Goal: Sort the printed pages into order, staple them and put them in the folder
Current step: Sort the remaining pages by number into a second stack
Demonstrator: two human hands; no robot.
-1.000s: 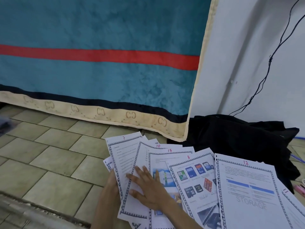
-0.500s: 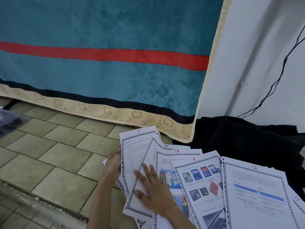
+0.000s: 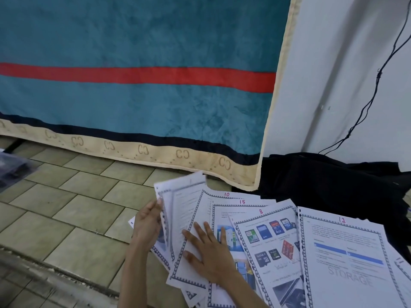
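Down at the five o'clock corner of my head view, on the tiled floor, the printed pages lie fanned out and unsorted. My judgement: I am early in the sorting step. The red handwritten numbers that I can read run 10, 15, 8, 12 from nine o'clock towards three o'clock, so no order exists yet. Nothing is stapled, and I see no stapler. I cannot pick out a folder for certain; a blurred dark thing in clear plastic sits at the nine o'clock edge, and what it is I cannot tell. Sorting, stapling and filing are all left to do.

My left hand has its grip closed on the outer edge of the sheet at the nine o'clock end of the fan, thumb on the front, lifting that sheet off the rest; motion blur hides its number. My right hand lies flat, grip open, fingers spread, pressing on page 10 and overlapping page 15, pinning the fan to the floor.

Counting: four pages with readable numbers, page 8 and page 12 being the other two; the lifted sheet makes five. Corners of at least three more poke out, one beyond my left hand, one at six o'clock and one at the four o'clock edge. So eight or so show, and more may hide underneath.

Beyond the pages, at twelve o'clock, hangs one teal blanket with a red stripe; one heap of black cloth lies at two o'clock, touching the pages' far edge.
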